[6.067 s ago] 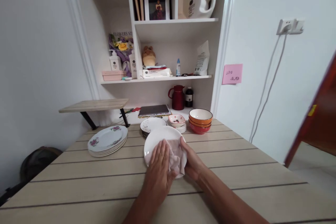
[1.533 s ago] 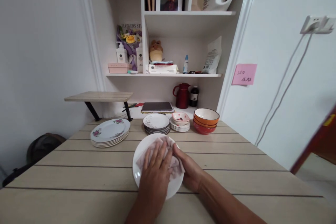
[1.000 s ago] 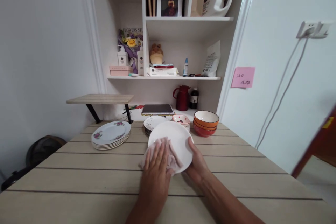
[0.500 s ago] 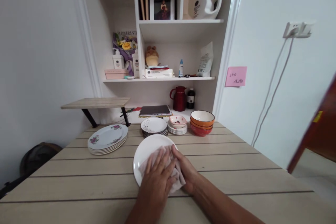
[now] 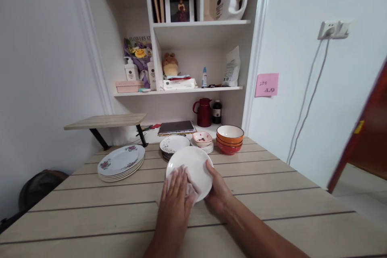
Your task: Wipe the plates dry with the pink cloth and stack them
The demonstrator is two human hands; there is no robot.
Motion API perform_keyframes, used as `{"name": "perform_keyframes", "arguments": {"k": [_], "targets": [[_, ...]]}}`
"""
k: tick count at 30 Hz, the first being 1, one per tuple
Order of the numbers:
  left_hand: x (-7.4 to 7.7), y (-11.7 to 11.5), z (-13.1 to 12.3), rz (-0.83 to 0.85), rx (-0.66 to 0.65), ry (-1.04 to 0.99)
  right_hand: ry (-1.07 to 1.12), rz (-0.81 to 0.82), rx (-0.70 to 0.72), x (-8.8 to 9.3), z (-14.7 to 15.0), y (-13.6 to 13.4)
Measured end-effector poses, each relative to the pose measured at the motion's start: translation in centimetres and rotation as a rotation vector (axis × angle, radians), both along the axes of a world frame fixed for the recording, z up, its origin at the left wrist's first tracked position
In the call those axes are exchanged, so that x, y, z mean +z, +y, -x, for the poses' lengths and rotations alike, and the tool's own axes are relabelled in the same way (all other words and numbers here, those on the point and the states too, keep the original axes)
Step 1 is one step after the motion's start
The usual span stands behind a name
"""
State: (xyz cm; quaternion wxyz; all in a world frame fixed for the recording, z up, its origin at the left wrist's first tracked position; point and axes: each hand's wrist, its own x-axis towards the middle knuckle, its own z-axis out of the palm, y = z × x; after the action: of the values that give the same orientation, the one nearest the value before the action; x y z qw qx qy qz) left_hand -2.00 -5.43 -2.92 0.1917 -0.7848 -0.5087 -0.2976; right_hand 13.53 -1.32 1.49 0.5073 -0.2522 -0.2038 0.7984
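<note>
A plain white plate (image 5: 198, 165) is tilted up above the front half of the wooden table. My right hand (image 5: 218, 193) grips its right rim, thumb on the upper face and the other fingers behind. Against the lower left of the plate, my left hand (image 5: 176, 197) presses a pale pinkish cloth (image 5: 186, 174), its fingers laid over the fabric. Part of the cloth hangs past the plate's left edge. Just behind stands a stack of dark-rimmed patterned plates (image 5: 173, 144), partly covered by the white plate.
Flower-patterned oval plates (image 5: 122, 160) are stacked at the left, near a small raised shelf (image 5: 105, 120). Farther back are a small pink dish (image 5: 202, 138) on small white plates (image 5: 208, 149) and stacked orange and red bowls (image 5: 229, 139). A red jug (image 5: 204, 113) stands behind.
The plate has been lifted and tilted. My right hand has moved from the cloth to the plate's right rim, and the cloth under my left hand now lies at the lower left.
</note>
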Motion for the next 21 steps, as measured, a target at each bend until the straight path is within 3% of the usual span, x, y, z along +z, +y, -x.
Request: {"name": "perform_keyframes", "arguments": {"k": [5, 10, 13, 16, 21], "targets": [[0.2, -0.4, -0.8, -0.004, -0.18, 0.1, 0.033, 0.041, 0.172, -0.4, 0.1, -0.1], [0.5, -0.7, -0.7, 0.019, -0.199, 0.114, -0.079, 0.033, 0.336, -0.7, 0.6, -0.7], [0.6, -0.4, -0.7, -0.009, -0.106, 0.078, -0.113, -0.043, 0.391, -0.7, 0.7, -1.0], [0.5, -0.1, -0.4, -0.012, 0.082, -0.003, -0.119, -0.137, 0.403, -0.9, 1.1, -1.2], [0.0, 0.5, 0.9, -0.003, 0.346, -0.118, -0.184, -0.124, 0.351, -1.0, 1.4, -1.5]]}}
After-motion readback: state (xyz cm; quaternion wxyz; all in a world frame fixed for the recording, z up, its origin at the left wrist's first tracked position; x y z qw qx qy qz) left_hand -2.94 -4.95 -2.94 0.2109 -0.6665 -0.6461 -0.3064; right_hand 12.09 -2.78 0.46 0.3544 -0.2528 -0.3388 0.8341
